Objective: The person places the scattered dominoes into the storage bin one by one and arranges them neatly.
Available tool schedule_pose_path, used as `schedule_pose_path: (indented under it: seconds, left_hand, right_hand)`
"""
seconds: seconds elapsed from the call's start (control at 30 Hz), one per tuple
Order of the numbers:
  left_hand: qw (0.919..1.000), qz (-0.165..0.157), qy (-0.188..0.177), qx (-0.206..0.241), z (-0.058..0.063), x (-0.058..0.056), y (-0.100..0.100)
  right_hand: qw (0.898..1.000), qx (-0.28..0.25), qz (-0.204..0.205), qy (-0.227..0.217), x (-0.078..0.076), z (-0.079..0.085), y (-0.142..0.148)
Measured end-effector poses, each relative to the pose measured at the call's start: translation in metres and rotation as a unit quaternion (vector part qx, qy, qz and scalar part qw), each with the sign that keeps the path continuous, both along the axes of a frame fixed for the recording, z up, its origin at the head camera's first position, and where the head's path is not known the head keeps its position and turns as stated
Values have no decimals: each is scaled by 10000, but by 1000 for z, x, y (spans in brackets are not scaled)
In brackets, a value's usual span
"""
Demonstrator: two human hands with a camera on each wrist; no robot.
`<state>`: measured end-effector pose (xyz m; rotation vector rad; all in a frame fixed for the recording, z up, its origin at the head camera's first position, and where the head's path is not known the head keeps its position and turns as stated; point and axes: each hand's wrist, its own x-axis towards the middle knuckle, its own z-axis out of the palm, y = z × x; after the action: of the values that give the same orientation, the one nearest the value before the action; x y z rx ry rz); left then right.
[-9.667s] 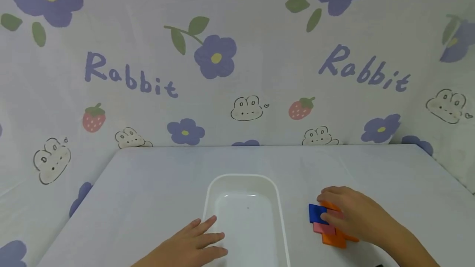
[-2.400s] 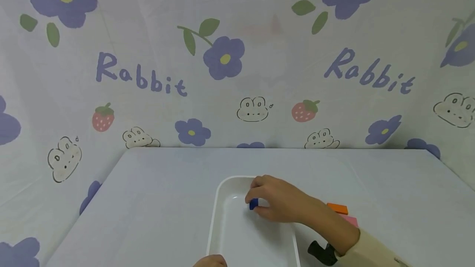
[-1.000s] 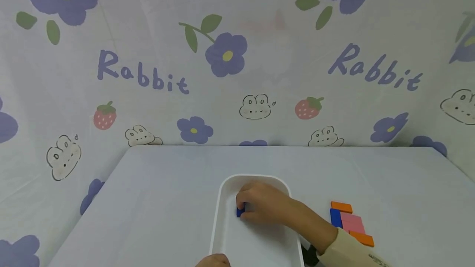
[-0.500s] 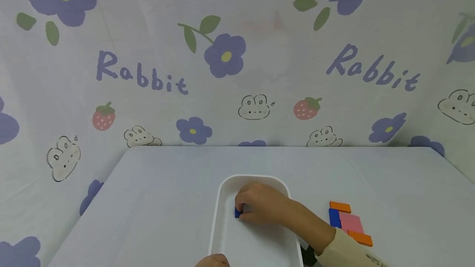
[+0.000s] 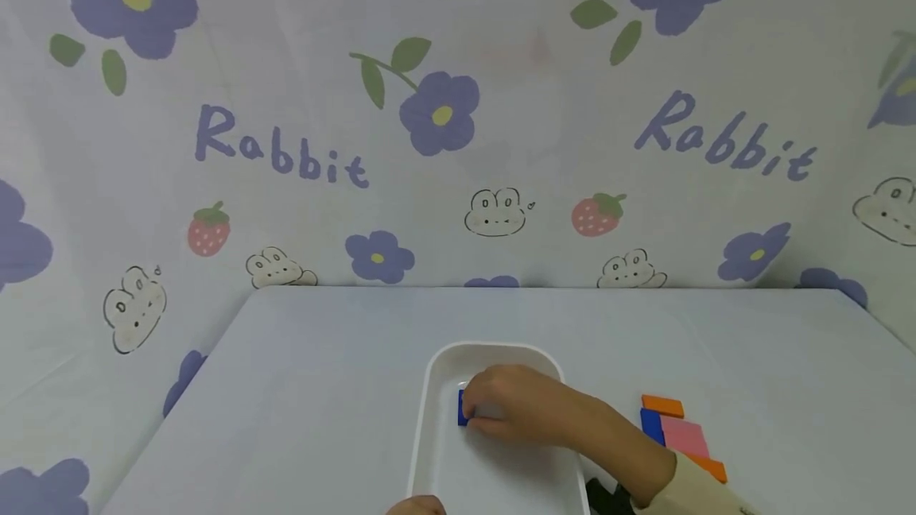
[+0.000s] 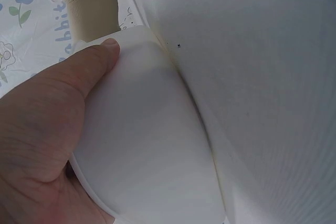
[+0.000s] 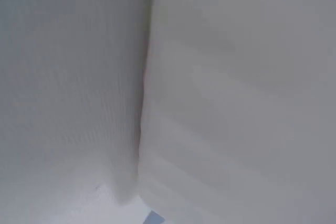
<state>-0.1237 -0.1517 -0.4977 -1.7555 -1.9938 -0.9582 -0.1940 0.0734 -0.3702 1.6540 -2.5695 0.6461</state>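
A white rectangular tray (image 5: 494, 345) stands on the white table, long side running away from me. My right hand (image 5: 518, 404) reaches into its far half with fingers curled, pinching a small blue tile (image 5: 462, 408) at the tray floor. The fingers hide the tile's right part. At the near end, my left hand (image 5: 417, 505) grips the tray; the left wrist view shows its thumb laid along the tray's outer wall (image 6: 147, 119). In the right wrist view only a pale tray wall (image 7: 236, 103) shows, neither hand nor tile.
Right of the tray lie loose tiles: an orange one (image 5: 662, 405), a blue one (image 5: 652, 424), a pink one (image 5: 685, 435) and another orange one (image 5: 710, 467), partly behind the right sleeve (image 5: 694, 491). A black device (image 5: 608, 497) sits at the right wrist. A patterned cloth (image 5: 458, 141) hangs behind.
The right hand went from the tile pile into the tray with a blue tile, then leftward; lately it has shifted slightly right, baring more tile. The left hand, earlier spread open, now grips the tray.
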Motion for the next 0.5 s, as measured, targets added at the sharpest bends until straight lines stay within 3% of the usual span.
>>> schedule_pose_path:
  seconds: [0.1, 0.17, 0.23, 0.37, 0.5]
  left_hand:
    - [9997, -121, -109, 182, -8, -4, -1]
    - [9998, 26, -195, 106, -4, -2, 0]
    - [9998, 139, -134, -74, 8, 2, 1]
    - [9977, 343, 477, -326, 31, 7, 3]
    - [9916, 638, 564, -974, 52, 13, 5]
  right_hand:
    - [9999, 41, 105, 10, 3, 1, 1]
    - [9998, 95, 134, 109, 5, 0, 1]
    - [9997, 168, 102, 153, 7, -1, 0]
    - [9996, 290, -47, -2, 9, -4, -1]
    - [9990, 355, -170, -207, 10, -5, -2]
